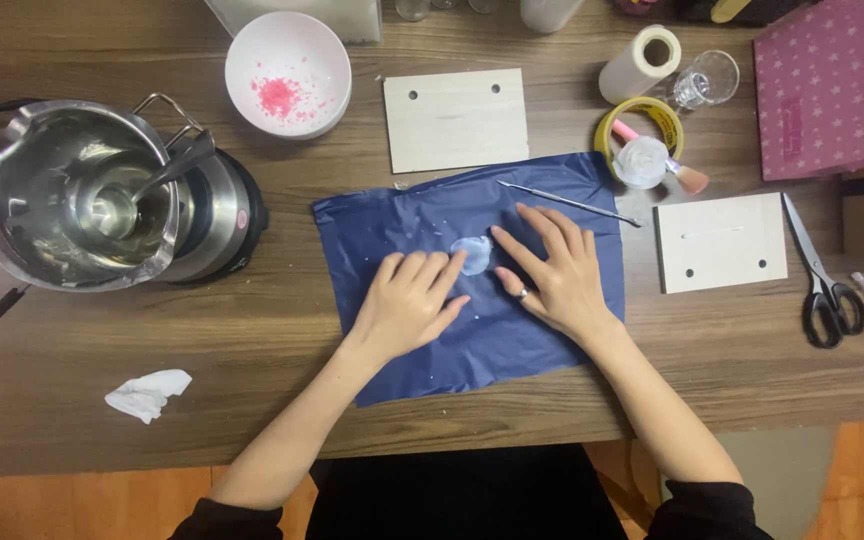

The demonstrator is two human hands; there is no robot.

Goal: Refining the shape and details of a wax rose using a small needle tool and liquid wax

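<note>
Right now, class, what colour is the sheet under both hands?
Dark blue sheet, clearest in the head view.

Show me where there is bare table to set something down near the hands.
Bare wood lies front left, between the crumpled tissue and the blue sheet, and front right below the drilled board. The back right is crowded: tape roll, brush, glass. Both hands cover the sheet's middle.
</note>
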